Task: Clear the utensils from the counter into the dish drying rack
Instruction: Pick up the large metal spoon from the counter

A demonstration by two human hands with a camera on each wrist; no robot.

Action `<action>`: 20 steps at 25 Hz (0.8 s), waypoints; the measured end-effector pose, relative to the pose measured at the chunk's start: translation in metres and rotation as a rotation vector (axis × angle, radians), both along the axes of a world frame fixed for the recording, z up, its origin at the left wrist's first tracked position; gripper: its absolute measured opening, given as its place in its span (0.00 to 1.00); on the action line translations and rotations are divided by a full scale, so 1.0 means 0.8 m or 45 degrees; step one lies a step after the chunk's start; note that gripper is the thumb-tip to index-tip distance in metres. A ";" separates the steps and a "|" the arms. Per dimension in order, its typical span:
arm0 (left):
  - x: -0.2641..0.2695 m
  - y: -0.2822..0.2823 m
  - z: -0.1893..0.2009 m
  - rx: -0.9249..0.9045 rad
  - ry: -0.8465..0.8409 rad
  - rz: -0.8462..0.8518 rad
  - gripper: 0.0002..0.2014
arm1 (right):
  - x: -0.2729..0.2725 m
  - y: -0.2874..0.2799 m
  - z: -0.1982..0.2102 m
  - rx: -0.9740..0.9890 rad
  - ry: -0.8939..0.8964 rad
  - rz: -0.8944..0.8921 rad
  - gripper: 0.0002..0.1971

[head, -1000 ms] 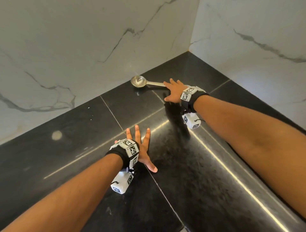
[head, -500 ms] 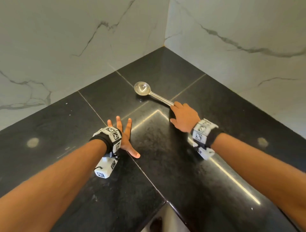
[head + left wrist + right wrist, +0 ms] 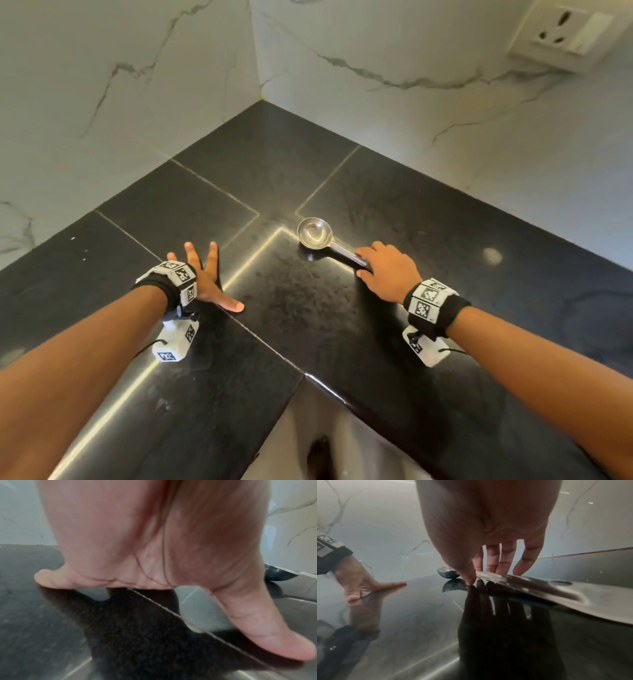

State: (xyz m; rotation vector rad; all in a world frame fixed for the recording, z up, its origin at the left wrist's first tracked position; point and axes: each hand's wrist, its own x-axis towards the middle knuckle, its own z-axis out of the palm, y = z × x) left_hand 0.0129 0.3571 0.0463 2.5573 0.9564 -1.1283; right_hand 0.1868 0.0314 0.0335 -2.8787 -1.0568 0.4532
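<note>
A steel ladle [image 3: 314,233] lies on the black counter [image 3: 335,329], bowl up and pointing toward the wall corner. My right hand [image 3: 363,262] holds its handle: in the right wrist view the fingers [image 3: 505,561] reach over the flat handle [image 3: 539,589] and the thumb tip meets the counter at its near edge, the bowl [image 3: 447,573] beyond. My left hand [image 3: 205,277] presses flat on the counter, fingers spread, to the left of the ladle and apart from it; its palm [image 3: 154,547] fills the left wrist view. No drying rack is in view.
White marble walls [image 3: 137,85] meet in a corner behind the counter. A wall socket [image 3: 561,31] sits at the upper right. The counter's front edges form an inner corner [image 3: 303,375] close to me, with the floor below.
The ladle has slid away from the wall toward me, my right hand staying on its handle. The left hand has stayed flat on the counter. The view has swung to the right.
</note>
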 end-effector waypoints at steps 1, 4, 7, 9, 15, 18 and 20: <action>-0.001 -0.003 0.001 0.007 -0.001 0.001 0.80 | -0.005 -0.006 -0.003 0.030 0.003 -0.026 0.21; 0.004 -0.007 0.005 0.074 0.018 -0.012 0.81 | -0.014 -0.038 0.005 0.179 0.051 -0.144 0.18; 0.027 -0.030 0.021 0.160 0.002 -0.074 0.78 | -0.015 -0.088 0.034 0.215 -0.025 -0.171 0.17; 0.045 -0.067 0.033 0.128 -0.191 -0.209 0.53 | -0.010 -0.126 0.068 0.197 -0.089 -0.174 0.16; 0.115 -0.298 0.062 -0.225 -0.714 -0.574 0.22 | 0.020 -0.283 0.212 0.164 -0.359 -0.292 0.14; 0.140 -0.439 0.102 -0.521 -0.884 -0.702 0.18 | 0.023 -0.370 0.290 0.158 -0.491 -0.339 0.14; 0.150 -0.540 0.136 -0.784 -0.915 -0.785 0.19 | 0.018 -0.446 0.337 0.126 -0.575 -0.376 0.14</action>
